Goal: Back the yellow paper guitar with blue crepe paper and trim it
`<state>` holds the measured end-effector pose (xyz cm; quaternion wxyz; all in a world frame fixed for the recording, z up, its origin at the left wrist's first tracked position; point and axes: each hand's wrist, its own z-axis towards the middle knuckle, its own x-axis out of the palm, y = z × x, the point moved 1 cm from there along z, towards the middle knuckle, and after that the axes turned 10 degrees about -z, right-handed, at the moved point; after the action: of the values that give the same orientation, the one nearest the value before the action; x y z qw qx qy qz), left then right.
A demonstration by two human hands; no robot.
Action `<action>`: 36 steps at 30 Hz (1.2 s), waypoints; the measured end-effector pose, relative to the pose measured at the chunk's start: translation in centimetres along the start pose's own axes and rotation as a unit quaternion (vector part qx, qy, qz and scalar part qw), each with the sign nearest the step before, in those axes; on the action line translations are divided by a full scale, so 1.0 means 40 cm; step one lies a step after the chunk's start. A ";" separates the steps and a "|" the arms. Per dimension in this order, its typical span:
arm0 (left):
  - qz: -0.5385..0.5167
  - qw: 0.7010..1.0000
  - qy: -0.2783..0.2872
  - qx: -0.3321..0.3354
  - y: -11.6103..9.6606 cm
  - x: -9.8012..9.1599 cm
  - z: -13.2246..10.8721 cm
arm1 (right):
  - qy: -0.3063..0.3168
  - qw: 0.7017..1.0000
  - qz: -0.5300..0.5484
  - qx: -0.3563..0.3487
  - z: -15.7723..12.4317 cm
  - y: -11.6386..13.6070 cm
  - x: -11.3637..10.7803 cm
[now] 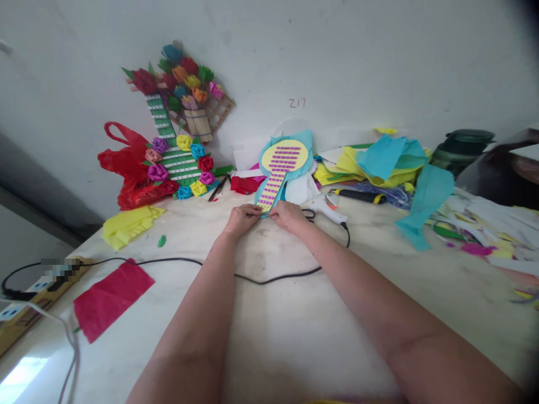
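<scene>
A yellow paper cutout (284, 157) with a round head and a narrow handle carries rows of purple strips. Light blue crepe paper backs it and sticks out around its edge. It leans toward the wall, the handle's lower end pointing at me. My left hand (243, 219) is closed at the left of that lower end, its fingertips pinching the blue edge. From the right, my right hand (288, 216) pinches the same end between thumb and fingers. Just beyond my right hand lies a white glue gun (326, 209) with a black cord.
A green guitar-shaped craft (177, 163) with paper flowers stands at the back left beside a red plastic bag (130, 163). Crepe paper and scraps (391, 163) pile up at the right. A power strip (37, 297) and a crimson crepe sheet (113, 300) lie at the left. The cord crosses under my forearms.
</scene>
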<state>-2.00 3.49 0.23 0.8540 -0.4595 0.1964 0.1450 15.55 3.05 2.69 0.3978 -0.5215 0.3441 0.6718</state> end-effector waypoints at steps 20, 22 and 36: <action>0.164 0.983 0.029 0.073 -0.023 0.005 -0.012 | 0.010 0.999 -0.036 0.000 -0.006 0.000 -0.013; 0.168 0.981 0.036 0.086 -0.022 0.004 -0.013 | 0.008 1.000 -0.030 -0.007 -0.009 -0.018 -0.021; 0.194 0.975 -0.009 0.107 -0.019 0.020 -0.005 | -0.006 1.000 -0.009 -0.023 -0.011 -0.030 -0.028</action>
<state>-1.01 2.96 0.31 0.8553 -0.3173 0.2889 0.2903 16.98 3.00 3.64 0.3940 -0.5295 0.3216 0.6790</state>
